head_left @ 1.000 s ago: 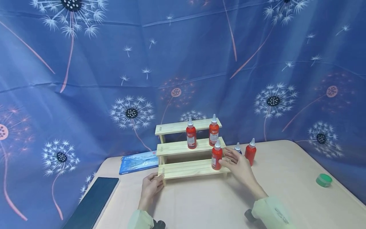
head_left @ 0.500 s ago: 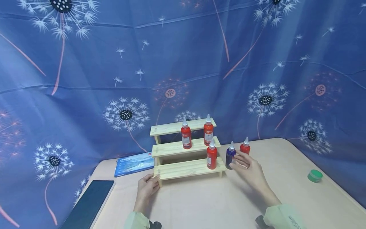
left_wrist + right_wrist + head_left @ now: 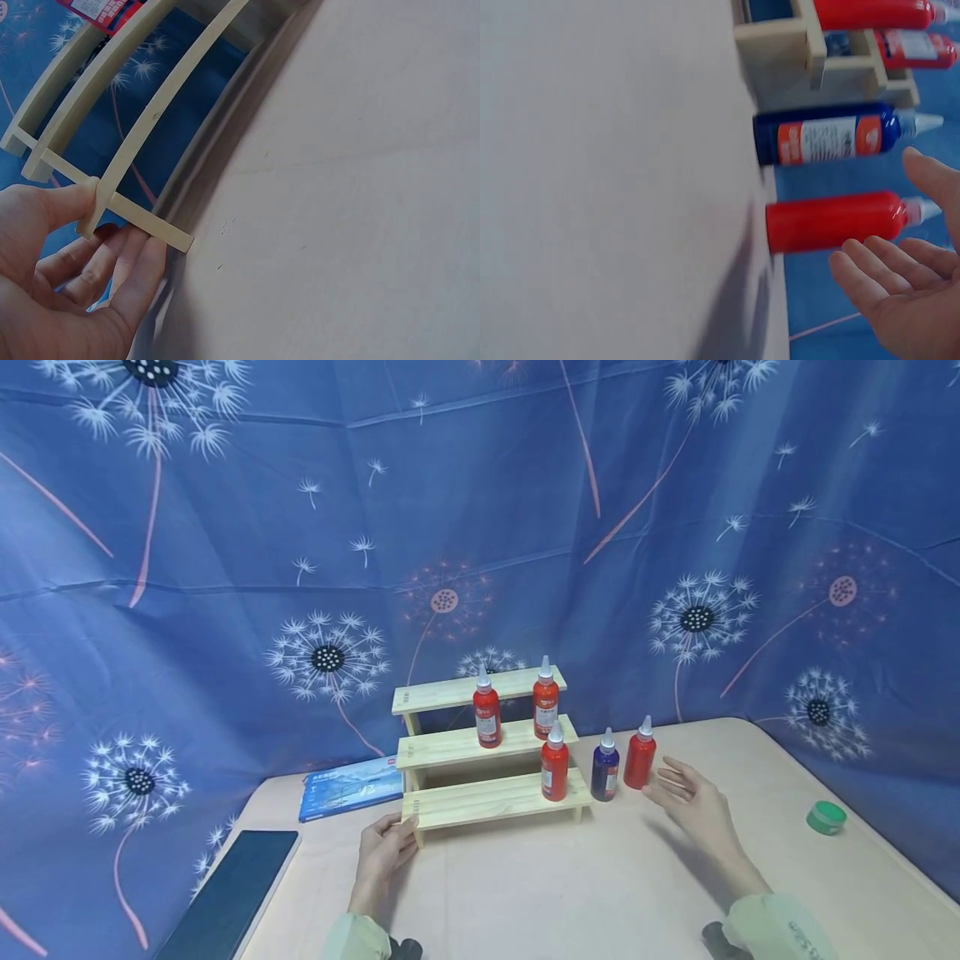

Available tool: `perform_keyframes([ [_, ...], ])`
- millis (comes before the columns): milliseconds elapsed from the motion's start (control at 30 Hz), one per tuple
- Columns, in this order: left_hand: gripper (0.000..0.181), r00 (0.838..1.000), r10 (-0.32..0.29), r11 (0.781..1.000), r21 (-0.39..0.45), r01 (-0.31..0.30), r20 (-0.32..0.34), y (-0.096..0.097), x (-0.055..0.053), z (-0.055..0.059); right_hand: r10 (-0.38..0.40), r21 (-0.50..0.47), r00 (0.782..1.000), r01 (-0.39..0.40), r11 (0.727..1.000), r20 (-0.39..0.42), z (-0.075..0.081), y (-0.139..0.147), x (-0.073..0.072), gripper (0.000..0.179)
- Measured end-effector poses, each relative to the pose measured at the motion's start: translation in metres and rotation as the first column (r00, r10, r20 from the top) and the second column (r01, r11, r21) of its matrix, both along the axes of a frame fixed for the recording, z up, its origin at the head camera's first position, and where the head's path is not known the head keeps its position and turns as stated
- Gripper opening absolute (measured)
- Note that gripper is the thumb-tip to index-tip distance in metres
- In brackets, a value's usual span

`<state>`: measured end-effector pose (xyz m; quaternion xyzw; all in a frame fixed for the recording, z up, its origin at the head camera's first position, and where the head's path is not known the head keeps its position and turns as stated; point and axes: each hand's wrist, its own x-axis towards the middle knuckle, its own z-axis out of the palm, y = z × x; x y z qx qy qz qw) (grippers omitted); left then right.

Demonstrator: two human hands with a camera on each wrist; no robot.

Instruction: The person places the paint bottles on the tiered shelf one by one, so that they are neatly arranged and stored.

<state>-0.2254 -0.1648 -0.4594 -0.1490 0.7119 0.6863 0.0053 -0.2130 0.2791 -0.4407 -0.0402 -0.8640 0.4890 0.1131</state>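
Note:
A three-step wooden shelf stand point(image 3: 472, 807) rests on the table. My left hand point(image 3: 381, 858) grips the left end of its lowest step, the thumb point(image 3: 71, 202) on the board and the fingers by the leg. One red squeeze bottle point(image 3: 554, 774) stands on the lowest step; two more, a left one point(image 3: 487, 720) and a right one point(image 3: 545, 708), stand on the middle step. Right of the stand are a dark blue squeeze bottle point(image 3: 604, 774) and another red bottle point(image 3: 640, 762), both upright. My right hand point(image 3: 697, 810) is beside that red bottle, fingers loosely extended, holding nothing; whether they touch it, I cannot tell.
A blue box or booklet point(image 3: 351, 789) lies left of the stand. A dark flat panel point(image 3: 232, 893) lies at the table's left edge. Far right is a small green-lidded tub point(image 3: 827, 817). A blue dandelion-print curtain point(image 3: 480, 510) hangs behind the table.
My right hand has moved right, away from the stand and past the dark blue bottle to the outer red one. The left hand keeps its grip. The head view has shifted slightly.

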Motion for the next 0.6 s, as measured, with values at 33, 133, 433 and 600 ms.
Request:
perform_keyframes([
  [33,0.044,1.000,-0.002,1.000,0.001,0.002,-0.002,-0.001,0.000,0.000,-0.010,0.010,1.000,0.010,1.000,0.008,-0.001,0.002,-0.002,0.079],
  [133,0.046,1.000,0.003,1.000,-0.013,-0.003,0.000,-0.003,0.000,-0.001,-0.035,0.025,0.999,0.034,0.999,0.018,-0.005,0.004,-0.010,0.079],
  [433,0.047,1.000,0.016,1.000,-0.017,-0.016,0.004,-0.008,0.000,-0.002,-0.077,0.023,0.996,0.076,0.997,0.051,-0.019,0.008,-0.035,0.080],
  [600,0.047,1.000,0.001,1.000,0.002,-0.001,-0.005,-0.003,-0.002,-0.002,-0.076,0.010,0.996,0.075,0.997,0.047,-0.018,0.012,-0.043,0.082],
])
